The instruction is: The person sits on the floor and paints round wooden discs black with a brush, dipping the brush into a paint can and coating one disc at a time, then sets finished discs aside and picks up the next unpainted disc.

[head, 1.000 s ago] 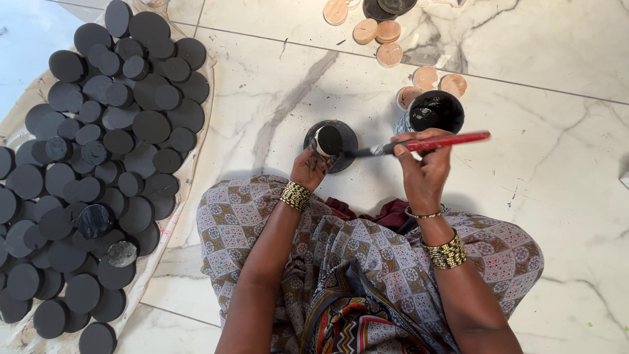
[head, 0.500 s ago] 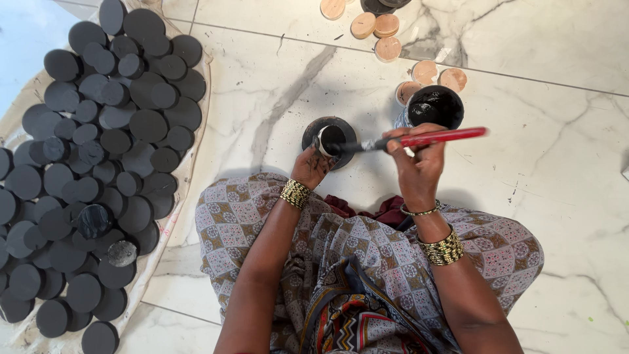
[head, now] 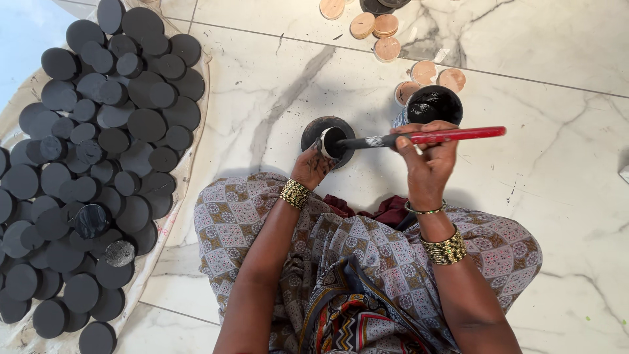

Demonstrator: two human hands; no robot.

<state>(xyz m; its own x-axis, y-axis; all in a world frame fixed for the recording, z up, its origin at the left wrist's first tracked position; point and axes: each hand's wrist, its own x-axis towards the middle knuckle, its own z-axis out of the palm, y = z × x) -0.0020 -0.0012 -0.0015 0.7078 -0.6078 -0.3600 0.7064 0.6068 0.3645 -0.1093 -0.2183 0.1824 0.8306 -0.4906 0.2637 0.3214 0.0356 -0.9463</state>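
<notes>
My left hand (head: 313, 165) holds a small round clay piece (head: 326, 141), mostly black with a pale patch, above a dark disc on the floor. My right hand (head: 427, 156) grips a red-handled paintbrush (head: 452, 136) held level, and its black bristle end touches the piece. A round cup of black paint (head: 432, 105) stands just behind my right hand. Gold bangles are on both wrists, and a patterned cloth covers my lap.
At the left, several black-painted discs (head: 98, 164) dry on a pale sheet (head: 187, 174). Unpainted tan clay discs (head: 377, 29) lie at the top and beside the paint cup. The floor is white marble tile (head: 557, 170).
The brush tip has shifted slightly over the clay piece, which has turned a little in my left hand. My hands stay in the same place.
</notes>
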